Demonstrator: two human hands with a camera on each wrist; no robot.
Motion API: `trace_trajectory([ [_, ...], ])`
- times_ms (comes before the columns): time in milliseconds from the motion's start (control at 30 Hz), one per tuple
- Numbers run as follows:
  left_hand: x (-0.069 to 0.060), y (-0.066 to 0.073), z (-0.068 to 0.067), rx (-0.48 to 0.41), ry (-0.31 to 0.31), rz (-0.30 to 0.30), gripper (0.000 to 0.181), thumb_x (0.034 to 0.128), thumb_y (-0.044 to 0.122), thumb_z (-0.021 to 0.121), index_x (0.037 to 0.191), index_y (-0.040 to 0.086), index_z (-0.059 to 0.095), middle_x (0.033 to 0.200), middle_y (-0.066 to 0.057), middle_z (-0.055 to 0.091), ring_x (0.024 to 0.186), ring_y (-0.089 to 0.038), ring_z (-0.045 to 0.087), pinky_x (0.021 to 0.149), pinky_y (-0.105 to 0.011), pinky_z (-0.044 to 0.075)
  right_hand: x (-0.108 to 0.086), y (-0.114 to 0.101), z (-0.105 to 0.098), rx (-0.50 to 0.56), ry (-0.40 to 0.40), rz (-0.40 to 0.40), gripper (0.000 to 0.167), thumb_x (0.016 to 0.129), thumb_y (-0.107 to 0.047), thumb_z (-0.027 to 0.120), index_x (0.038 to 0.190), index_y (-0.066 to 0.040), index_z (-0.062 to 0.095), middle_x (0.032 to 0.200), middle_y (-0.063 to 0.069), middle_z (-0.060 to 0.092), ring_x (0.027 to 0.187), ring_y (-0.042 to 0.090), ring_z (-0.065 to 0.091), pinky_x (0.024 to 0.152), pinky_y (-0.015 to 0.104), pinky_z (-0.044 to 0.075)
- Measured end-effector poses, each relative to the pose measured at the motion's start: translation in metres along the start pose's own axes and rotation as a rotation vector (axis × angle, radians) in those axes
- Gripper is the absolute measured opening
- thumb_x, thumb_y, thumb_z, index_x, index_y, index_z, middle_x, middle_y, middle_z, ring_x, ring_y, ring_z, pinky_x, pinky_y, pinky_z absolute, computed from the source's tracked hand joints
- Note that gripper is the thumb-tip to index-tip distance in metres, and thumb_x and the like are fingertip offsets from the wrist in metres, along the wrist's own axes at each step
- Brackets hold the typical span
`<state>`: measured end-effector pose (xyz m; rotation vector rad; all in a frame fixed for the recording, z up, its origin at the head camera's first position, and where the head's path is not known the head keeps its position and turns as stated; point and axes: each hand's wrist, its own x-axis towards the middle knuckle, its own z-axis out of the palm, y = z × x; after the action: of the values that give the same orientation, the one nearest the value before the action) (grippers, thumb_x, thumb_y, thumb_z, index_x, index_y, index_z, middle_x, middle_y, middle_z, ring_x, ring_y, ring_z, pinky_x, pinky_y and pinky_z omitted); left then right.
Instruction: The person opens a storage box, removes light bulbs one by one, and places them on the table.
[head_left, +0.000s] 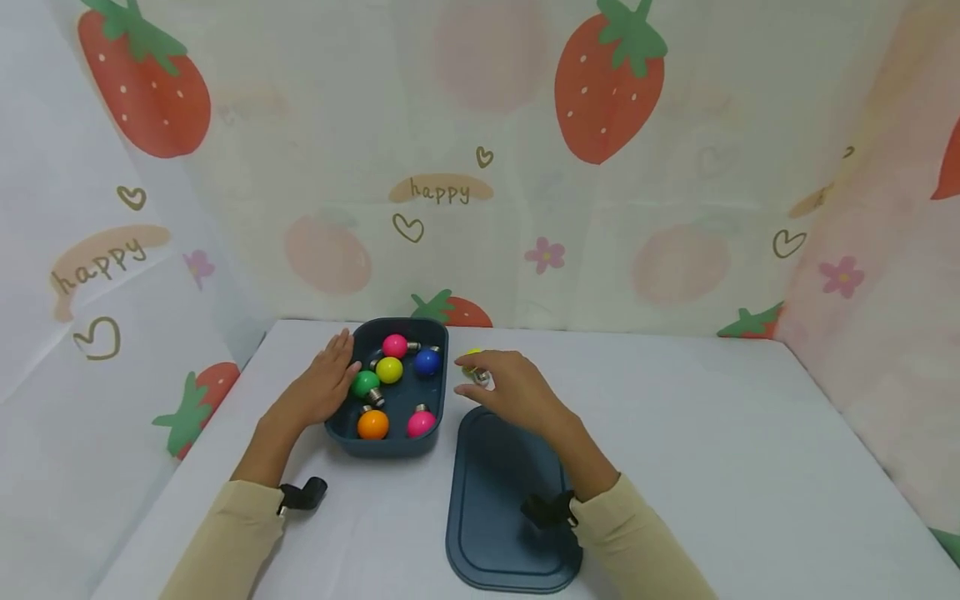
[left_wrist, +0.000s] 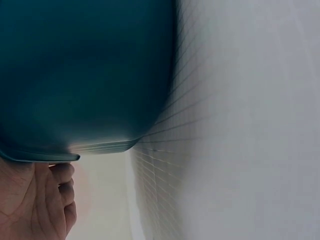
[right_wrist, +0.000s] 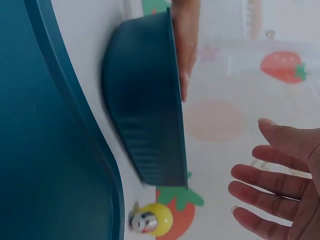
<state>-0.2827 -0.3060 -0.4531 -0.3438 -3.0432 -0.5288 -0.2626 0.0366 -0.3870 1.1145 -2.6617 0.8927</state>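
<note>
One loose yellow bulb (right_wrist: 163, 218): round globe, bright yellow, silver screw base; lies on the bench (head_left: 750, 450) just below the right grip's fingertips, apart from them, base turned toward the person.
Right grip (head_left: 510, 387): thumb and fingers spread and relaxed, nothing held.
Left grip (head_left: 324, 385): fingers straight, resting at the box's left rim, thumb at the edge.
Box (head_left: 382, 447): dark blue, rounded corners, thin projecting rim; upright between the two grips, touching the left one.
Box contents: six glossy bulbs with metal bases, lying at varied angles.
Nearest the left grip: green bulb (head_left: 365, 384), with a second yellow bulb (head_left: 388, 370) just right of it.
Farther right of the left grip: far pink bulb (head_left: 394, 346); blue bulb (head_left: 427, 362).
Nearer the person than the left grip: orange bulb (head_left: 372, 425); near pink bulb (head_left: 421, 422).
Lid (head_left: 510, 517): dark blue, flat on the bench, below and nearer the person than the right grip.
Obstructions: right grip partly hides the loose yellow bulb from the head view; right forearm (head_left: 588, 458) crosses above the lid's right edge.
Backdrop (head_left: 345, 125): pale, strawberry-printed, beyond both grips.
</note>
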Motion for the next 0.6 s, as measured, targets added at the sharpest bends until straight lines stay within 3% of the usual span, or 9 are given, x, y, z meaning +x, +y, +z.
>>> trace_trajectory([
  [333, -0.004, 0.0, 0.002, -0.015, -0.033, -0.017, 0.065, 0.1123, 0.031, 0.03, 0.158, -0.01, 0.008, 0.167, -0.026, 0.002, 0.154, -0.043, 0.001, 0.122, -0.059, 0.006, 0.012, -0.026, 0.017, -0.083, -0.143, -0.047, 0.048, 0.096, -0.038, 0.071, 0.137, -0.013, 0.065, 0.127, 0.002, 0.07, 0.115, 0.018, 0.064, 0.095, 0.035, 0.054],
  [600, 0.001, 0.0, -0.002, -0.005, -0.032, -0.013, 0.065, 0.1124, 0.031, 0.029, 0.158, -0.009, 0.006, 0.167, -0.025, 0.001, 0.154, -0.042, -0.001, 0.122, -0.058, 0.005, 0.034, -0.041, 0.029, -0.145, -0.213, -0.055, 0.047, 0.097, -0.042, 0.068, 0.135, -0.015, 0.067, 0.128, -0.002, 0.07, 0.114, 0.017, 0.065, 0.093, 0.028, 0.054],
])
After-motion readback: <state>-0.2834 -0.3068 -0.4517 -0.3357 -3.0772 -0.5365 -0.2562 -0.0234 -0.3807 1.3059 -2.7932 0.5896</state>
